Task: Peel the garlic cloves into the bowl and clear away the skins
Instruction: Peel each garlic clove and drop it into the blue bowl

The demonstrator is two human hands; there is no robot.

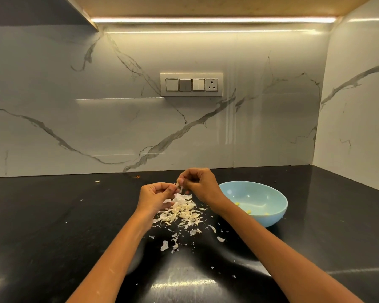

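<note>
clove: small, pale, papery (179, 186); held above the skins, pinched between left hand (155, 196) and right hand (200, 182)
progress: partway, I judge; few yellowish peeled bits in bowl; skins uncleared
skins: thin, curled flakes heaped (182, 212)
bowl: smooth, round, light blue (276, 213)
desk: glossy black (53, 215)

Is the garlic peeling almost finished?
Partly. A few peeled cloves already lie in the blue bowl. The left hand and right hand are pinching a garlic clove, pulling its skin. The pile of skins on the black counter hasn't been cleared. I see no more unpeeled cloves.
</note>
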